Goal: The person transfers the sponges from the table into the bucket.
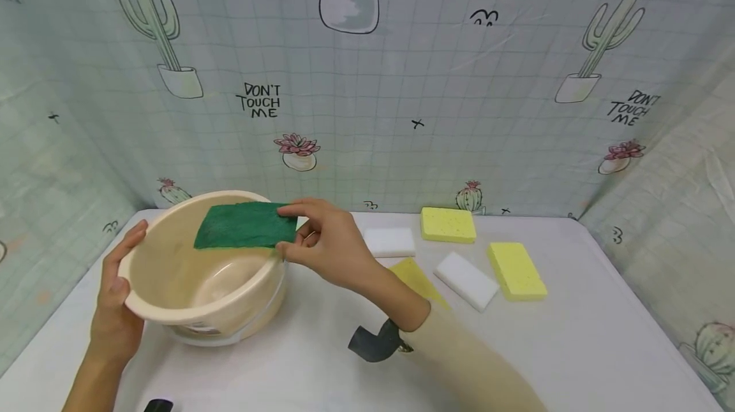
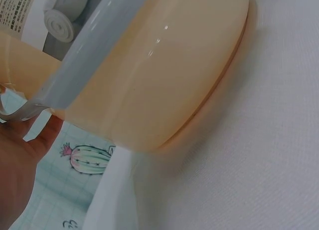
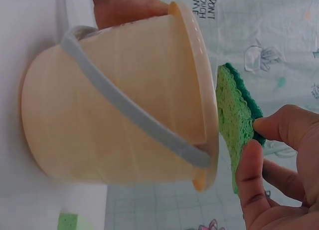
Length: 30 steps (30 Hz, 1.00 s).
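Observation:
A cream bucket (image 1: pixel 252 300) with a grey handle (image 3: pixel 129 115) stands on the white table at the left. My left hand (image 1: pixel 117 310) grips its rim from the left side; in the left wrist view only part of that hand (image 2: pixel 17 165) shows behind the bucket wall (image 2: pixel 144 75). Over the bucket's mouth, my right hand (image 1: pixel 330 243) pinches one end of a scouring sponge (image 1: pixel 244 225) between thumb and fingers. The right wrist view shows the sponge's dark green scouring layer and its light green porous side (image 3: pixel 232 110), close to the rim.
Right of the bucket lie two yellow sponges (image 1: pixel 448 225) (image 1: pixel 517 272), two white sponge blocks (image 1: pixel 390 243) (image 1: pixel 466 280) and a flat yellow piece (image 1: pixel 419 278) partly behind my right forearm. A dark curved object (image 1: pixel 373 344) lies nearer. A printed curtain (image 1: pixel 367 93) hangs behind the table.

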Motion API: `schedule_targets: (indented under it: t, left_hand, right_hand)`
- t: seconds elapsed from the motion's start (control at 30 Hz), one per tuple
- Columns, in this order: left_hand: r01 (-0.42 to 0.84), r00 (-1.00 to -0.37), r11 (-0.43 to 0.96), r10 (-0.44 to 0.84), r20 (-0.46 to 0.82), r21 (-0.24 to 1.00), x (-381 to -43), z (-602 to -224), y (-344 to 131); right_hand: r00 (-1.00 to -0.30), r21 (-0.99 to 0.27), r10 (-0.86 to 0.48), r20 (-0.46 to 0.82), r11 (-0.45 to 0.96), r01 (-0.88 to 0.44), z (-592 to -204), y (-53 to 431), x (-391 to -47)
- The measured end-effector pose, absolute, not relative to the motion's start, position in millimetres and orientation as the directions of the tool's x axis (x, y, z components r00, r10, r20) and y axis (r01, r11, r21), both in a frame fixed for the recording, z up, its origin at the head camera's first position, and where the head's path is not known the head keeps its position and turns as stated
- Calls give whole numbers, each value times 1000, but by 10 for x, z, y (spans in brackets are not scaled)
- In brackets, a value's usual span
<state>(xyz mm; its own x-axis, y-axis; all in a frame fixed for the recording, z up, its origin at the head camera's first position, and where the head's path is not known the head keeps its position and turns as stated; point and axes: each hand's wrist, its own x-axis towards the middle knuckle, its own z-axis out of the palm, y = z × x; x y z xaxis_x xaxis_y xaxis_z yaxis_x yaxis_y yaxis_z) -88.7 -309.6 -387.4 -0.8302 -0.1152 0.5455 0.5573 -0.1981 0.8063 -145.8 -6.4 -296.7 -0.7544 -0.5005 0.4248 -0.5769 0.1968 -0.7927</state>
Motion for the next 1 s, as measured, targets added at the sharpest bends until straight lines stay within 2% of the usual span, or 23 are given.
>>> schedule_targets:
  t: [0.33,0.63,1.0]
  left_hand:
    - [548,-836,-181,-132,532,817,-868,-3866,-3089]
    - [572,-820,-168,-118,560,803,-882,-3864,-3092]
    - [573,-819,-156,-110,563,805,-879,-3846,-3077]
  right_hand:
    - [-733,-761,-565,379,260,-594,-2846,-410,-1475]
    - [-743,-746,-609,277,350,-566,-2799,-620,-1511]
    - [-721,-662,-649,241,433,-612,-2791,-854,-1490]
